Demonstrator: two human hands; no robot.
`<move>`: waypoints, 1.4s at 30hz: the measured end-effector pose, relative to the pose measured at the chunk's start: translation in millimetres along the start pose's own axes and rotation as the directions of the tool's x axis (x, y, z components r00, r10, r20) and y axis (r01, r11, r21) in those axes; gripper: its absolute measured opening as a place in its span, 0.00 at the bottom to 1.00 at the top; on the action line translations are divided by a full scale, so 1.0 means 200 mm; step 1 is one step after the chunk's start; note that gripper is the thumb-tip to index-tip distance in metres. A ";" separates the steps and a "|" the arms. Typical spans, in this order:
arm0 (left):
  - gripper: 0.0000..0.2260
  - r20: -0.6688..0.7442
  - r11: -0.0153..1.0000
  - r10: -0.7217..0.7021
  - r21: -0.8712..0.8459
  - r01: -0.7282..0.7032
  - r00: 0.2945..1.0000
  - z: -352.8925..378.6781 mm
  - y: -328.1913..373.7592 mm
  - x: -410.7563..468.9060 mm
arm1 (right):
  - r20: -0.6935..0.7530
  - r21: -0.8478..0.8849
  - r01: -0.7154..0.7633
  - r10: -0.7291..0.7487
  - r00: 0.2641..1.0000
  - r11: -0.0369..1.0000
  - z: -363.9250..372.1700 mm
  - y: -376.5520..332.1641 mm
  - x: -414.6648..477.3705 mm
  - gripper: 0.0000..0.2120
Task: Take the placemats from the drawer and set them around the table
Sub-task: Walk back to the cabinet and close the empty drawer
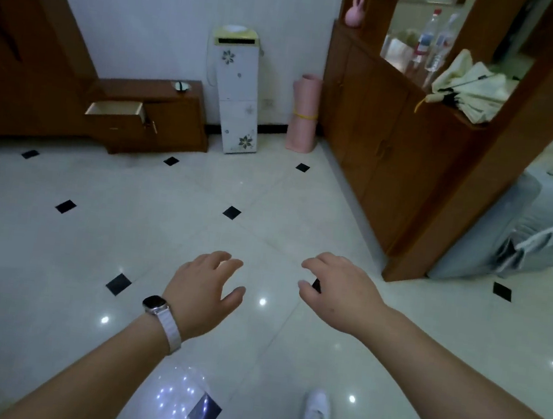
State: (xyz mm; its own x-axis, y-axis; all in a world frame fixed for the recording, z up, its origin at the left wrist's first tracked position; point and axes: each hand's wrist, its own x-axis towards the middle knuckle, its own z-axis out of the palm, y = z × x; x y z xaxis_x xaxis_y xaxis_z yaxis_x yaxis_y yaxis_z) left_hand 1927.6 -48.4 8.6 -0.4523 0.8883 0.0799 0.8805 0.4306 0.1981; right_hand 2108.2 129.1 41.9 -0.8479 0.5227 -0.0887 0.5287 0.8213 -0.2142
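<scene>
Head view: both bare arms reach forward over a glossy pale tiled floor (pixel 56 253) set with small black diamond inlays. Left hand (pixel 203 290), at about 6 o'clock of the frame, is palm-down with fingers spread and loosely curled, holding nothing; a dark-faced wristwatch on a white band (pixel 160 320) sits on that wrist. Right hand (pixel 335 288), just toward 3 o'clock of the left one and apart from it, is likewise palm-down, fingers relaxed and curled, holding nothing. A white sneaker (pixel 317 417) shows on the floor near the bottom edge, at roughly 5 o'clock. At 10 o'clock, well apart from the hands, a low brown wooden cabinet (pixel 174 122) stands against the wall with its pale-lined wooden drawer (pixel 117 110) pulled out; the interior seen from here looks bare, and no placemats can be made out anywhere in the frame. Just beside the cabinet toward 12 o'clock stands a tall white floral-patterned floor unit (pixel 237 101), then a rolled pink foam mat (pixel 303 112) upright in the corner. At 2 o'clock a brown wooden partition counter (pixel 388 153) carries a folded cream umbrella (pixel 468 90) and clear plastic bottles (pixel 435 44).
</scene>
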 end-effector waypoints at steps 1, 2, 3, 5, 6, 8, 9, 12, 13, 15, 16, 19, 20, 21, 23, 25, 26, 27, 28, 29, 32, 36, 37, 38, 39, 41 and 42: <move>0.28 -0.003 1.000 -0.021 0.008 0.021 1.000 0.00 -0.03 0.06 | 0.004 0.007 0.020 -0.020 1.000 1.000 0.00 0.02 0.09 0.22; 0.28 -0.010 0.999 -0.042 0.016 0.042 0.999 0.01 -0.06 0.12 | 0.006 0.009 0.037 -0.037 0.999 0.999 -0.01 0.04 0.18 0.23; 0.28 -0.020 0.998 -0.061 0.023 0.062 0.998 0.00 -0.08 0.19 | 0.007 0.010 0.052 -0.052 0.999 0.999 -0.02 0.07 0.28 0.23; 0.28 -0.027 0.995 -0.097 0.034 0.097 0.995 -0.02 -0.11 0.35 | 0.008 0.024 0.081 -0.081 0.997 0.996 -0.06 0.13 0.49 0.23; 0.28 -0.027 0.993 -0.114 0.040 0.115 0.993 -0.03 -0.13 0.44 | 0.007 0.030 0.099 -0.099 0.995 0.995 -0.08 0.16 0.59 0.23; 0.29 -0.032 0.988 -0.148 0.046 0.149 0.988 -0.05 -0.15 0.60 | 0.015 0.042 0.129 -0.130 0.991 0.991 -0.12 0.22 0.79 0.23; 0.29 -0.036 0.985 -0.162 0.048 0.163 0.986 -0.07 -0.16 0.67 | 0.024 0.050 0.139 -0.140 0.990 0.989 -0.14 0.25 0.89 0.23; 0.28 -0.059 0.976 -0.196 0.081 0.201 0.979 -0.12 -0.22 0.89 | 0.047 0.055 0.180 -0.182 0.982 0.982 -0.22 0.31 1.18 0.23; 0.28 -0.074 0.971 -0.217 0.085 0.223 0.973 -0.14 -0.25 0.95 | 0.045 0.053 0.202 -0.204 0.978 0.978 -0.25 0.32 1.28 0.22; 0.26 -0.118 0.958 -0.269 0.068 0.278 0.956 -0.15 -0.33 1.05 | 0.034 0.056 0.246 -0.248 0.968 0.968 -0.27 0.32 1.48 0.22; 0.25 -0.135 0.951 -0.295 0.056 0.305 0.946 -0.16 -0.36 1.08 | 0.037 0.060 0.261 -0.264 0.964 0.963 -0.28 0.31 1.56 0.22; 0.24 -0.160 0.922 -0.371 0.052 0.383 0.915 -0.17 -0.48 1.12 | 0.080 0.087 0.314 -0.321 0.944 0.945 -0.30 0.21 1.77 0.22; 0.24 -0.163 0.911 -0.396 0.051 0.409 0.904 -0.17 -0.53 1.13 | 0.089 0.084 0.343 -0.350 0.932 0.935 -0.30 0.16 1.84 0.22; 0.25 -0.160 0.897 -0.427 0.044 0.439 0.890 -0.18 -0.59 1.14 | 0.089 0.080 0.376 -0.382 0.920 0.923 -0.30 0.11 1.92 0.22; 0.26 -0.155 0.871 -0.482 0.024 0.491 0.862 -0.20 -0.72 1.16 | 0.092 0.077 0.427 -0.433 0.897 0.901 -0.29 0.00 2.06 0.22; 0.26 -0.160 0.852 -0.515 0.009 0.523 0.842 -0.21 -0.86 1.18 | 0.097 0.076 0.464 -0.470 0.878 0.883 -0.26 -0.12 2.20 0.21; 0.26 -0.167 0.846 -0.524 0.010 0.533 0.835 -0.21 -0.94 1.19 | 0.101 0.071 0.478 -0.483 0.870 0.876 -0.24 -0.19 2.27 0.21; 0.26 -0.174 0.840 -0.532 0.012 0.542 0.829 -0.21 -1.02 1.20 | 0.105 0.068 0.488 -0.492 0.864 0.870 -0.22 -0.26 2.33 0.21; 0.26 -0.181 0.834 -0.540 0.012 0.551 0.822 -0.21 -1.12 1.22 | 0.104 0.066 0.498 -0.502 0.858 0.865 -0.21 -0.34 2.40 0.21; 0.26 -0.186 0.829 -0.547 0.010 0.559 0.816 -0.21 -1.23 1.23 | 0.100 0.060 0.511 -0.514 0.852 0.858 -0.19 -0.42 2.47 0.22; 0.25 -0.191 0.821 -0.562 -0.005 0.572 0.805 -0.22 -1.56 1.29 | 0.101 0.031 0.537 -0.537 0.837 0.843 -0.14 -0.67 2.70 0.22; 0.25 -0.196 0.813 -0.576 -0.036 0.581 0.794 -0.29 -2.00 1.36 | 0.126 0.007 0.536 -0.532 0.837 0.844 -0.12 -1.03 3.01 0.22; 0.25 -0.200 0.811 -0.579 -0.036 0.585 0.791 -0.32 -2.11 1.38 | 0.128 -0.001 0.539 -0.534 0.836 0.842 -0.12 -1.12 3.08 0.22; 0.25 -0.202 0.809 -0.580 -0.032 0.587 0.789 -0.36 -2.22 1.39 | 0.126 -0.010 0.543 -0.538 0.834 0.840 -0.12 -1.21 3.15 0.22; 0.26 -0.203 0.807 -0.581 -0.025 0.589 0.788 -0.40 -2.33 1.41 | 0.120 -0.013 0.546 -0.541 0.833 0.838 -0.12 -1.29 3.22 0.22; 0.26 -0.207 0.801 -0.589 -0.023 0.598 0.781 -0.47 -2.53 1.44 | 0.110 -0.011 0.551 -0.547 0.830 0.834 -0.12 -1.45 3.35 0.22; 0.26 -0.217 0.797 -0.594 -0.026 0.604 0.775 -0.49 -2.61 1.46 | 0.111 -0.012 0.557 -0.552 0.826 0.831 -0.12 -1.51 3.40 0.22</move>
State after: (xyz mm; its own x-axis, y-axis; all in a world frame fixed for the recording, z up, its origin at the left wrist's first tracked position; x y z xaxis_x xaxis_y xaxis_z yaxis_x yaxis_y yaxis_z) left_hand 1322.1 -30.0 24.6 -0.9042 0.3975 0.1565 0.4248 0.8751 0.2320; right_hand 1372.3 241.7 69.6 -0.9969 -0.0467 -0.0628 -0.0322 0.9760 -0.2152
